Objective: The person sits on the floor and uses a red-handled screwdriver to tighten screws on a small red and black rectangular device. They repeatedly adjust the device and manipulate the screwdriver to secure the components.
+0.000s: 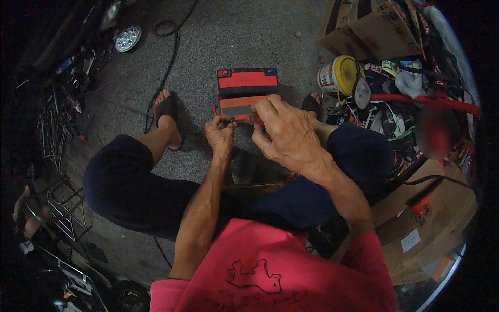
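Observation:
Between my feet lies a red battery (248,81) with a black top edge and a red and a blue corner. Just nearer to me is an orange boxy device (236,110) with a grey rectangular panel. At its near left corner, my left hand (220,136) pinches something small and dark that I cannot make out. My right hand (288,130) is closed over the device's right side, its fingers bent down. Some small reddish thing shows by those fingertips, but the hand hides most of it.
A black cable (169,78) runs along the floor beside my left foot. On the right stand a yellow-lidded bucket (345,75), a cardboard box (382,26) and heaped parts. A flattened carton (442,213) lies nearer. Metal rods (52,125) and a round lamp (128,39) lie left.

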A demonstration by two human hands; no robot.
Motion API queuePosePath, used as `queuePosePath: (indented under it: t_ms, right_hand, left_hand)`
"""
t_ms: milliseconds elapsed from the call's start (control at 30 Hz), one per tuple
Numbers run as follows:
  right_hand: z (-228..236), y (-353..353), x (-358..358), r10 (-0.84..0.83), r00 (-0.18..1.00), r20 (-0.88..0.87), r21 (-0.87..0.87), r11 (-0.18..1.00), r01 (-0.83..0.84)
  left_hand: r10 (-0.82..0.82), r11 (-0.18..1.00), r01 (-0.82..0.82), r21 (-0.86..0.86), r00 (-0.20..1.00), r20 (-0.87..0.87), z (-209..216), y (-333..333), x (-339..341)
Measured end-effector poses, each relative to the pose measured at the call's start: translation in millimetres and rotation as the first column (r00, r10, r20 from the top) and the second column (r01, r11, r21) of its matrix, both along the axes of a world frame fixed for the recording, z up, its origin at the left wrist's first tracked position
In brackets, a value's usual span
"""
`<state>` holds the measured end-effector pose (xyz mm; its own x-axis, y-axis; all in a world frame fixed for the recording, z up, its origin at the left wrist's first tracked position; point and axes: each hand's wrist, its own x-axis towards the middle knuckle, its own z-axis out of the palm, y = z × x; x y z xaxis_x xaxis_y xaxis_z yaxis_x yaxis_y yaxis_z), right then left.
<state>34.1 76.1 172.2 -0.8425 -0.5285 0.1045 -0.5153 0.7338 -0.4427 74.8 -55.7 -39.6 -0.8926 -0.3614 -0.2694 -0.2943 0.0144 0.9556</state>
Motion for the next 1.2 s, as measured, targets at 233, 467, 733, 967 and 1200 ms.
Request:
queuePosePath:
  t_ms: [233,467,733,967,1200]
  right_hand:
    - [7,-2,0,-0.109,0.985,0.135,0.137,0.986,0.091]
    - [5,-3,0,-0.022,0.998,0.064,0.006,1.000,0.022]
    - [0,-1,0,-0.005,1.000,0.023,-0.032,0.999,0.006]
    - [5,-1,-2,-0.041,0.999,0.000,0.029,0.999,0.041]
    - [4,2,-3,-0.069,0.997,-0.024,0.058,0.996,0.070]
  left_hand:
    - [0.035,0.999,-0.032,-0.037,0.996,0.087,-5,3,2]
    - [0.010,0.998,0.000,-0.068,0.990,0.140,-16,-1,4]
    - [0.114,0.926,-0.048,-0.374,0.981,0.155,22,0,0]
    - [0.052,0.894,0.002,-0.449,0.993,0.109,21,-3,-12]
    - [-0.010,0.916,0.075,-0.393,0.986,0.164,25,1,-14]
